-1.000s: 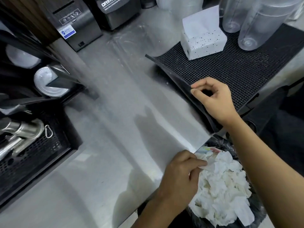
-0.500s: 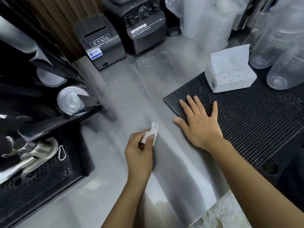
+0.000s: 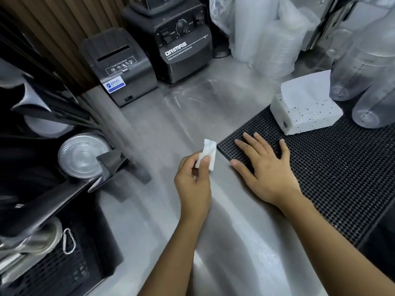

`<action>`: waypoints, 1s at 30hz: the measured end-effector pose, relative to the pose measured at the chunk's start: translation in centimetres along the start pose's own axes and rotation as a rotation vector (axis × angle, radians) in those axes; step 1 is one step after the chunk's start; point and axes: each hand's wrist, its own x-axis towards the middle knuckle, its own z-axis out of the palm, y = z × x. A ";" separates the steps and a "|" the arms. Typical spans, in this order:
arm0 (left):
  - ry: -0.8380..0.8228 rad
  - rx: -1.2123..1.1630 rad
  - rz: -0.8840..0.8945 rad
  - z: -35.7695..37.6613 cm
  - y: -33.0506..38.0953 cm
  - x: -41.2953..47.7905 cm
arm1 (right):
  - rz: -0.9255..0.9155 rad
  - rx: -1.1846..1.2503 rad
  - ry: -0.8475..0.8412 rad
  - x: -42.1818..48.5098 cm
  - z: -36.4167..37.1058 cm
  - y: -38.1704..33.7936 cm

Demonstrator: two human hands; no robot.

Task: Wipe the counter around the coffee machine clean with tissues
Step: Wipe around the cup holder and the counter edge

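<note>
Blender [image 3: 171, 39] reads ORIMAS; printer [image 3: 119, 67] sticker ARMS; left hand [image 3: 193, 180] pinches tissue [image 3: 207, 154].

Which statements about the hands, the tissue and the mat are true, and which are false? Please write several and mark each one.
1. The right hand lies flat on the mat. True.
2. The left hand pinches a tissue. True.
3. A tissue box stands on the mat. True.
4. The right hand grips the tissue box. False: its fingers are straight and touch only the mat, apart from the box.
5. The tissue lies loose on the counter. False: the left hand holds it between thumb and fingers.
</note>
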 end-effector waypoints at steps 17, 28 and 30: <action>-0.001 0.161 0.103 2.1 0.8 4.7 | -0.306 0.243 -0.064 9.7 -3.0 -2.5; 0.208 0.078 0.039 2.0 0.0 5.8 | 0.214 0.275 0.351 24.6 -0.5 -3.0; 0.214 0.087 0.029 2.0 0.0 5.7 | -0.007 0.194 0.358 22.3 1.9 -5.7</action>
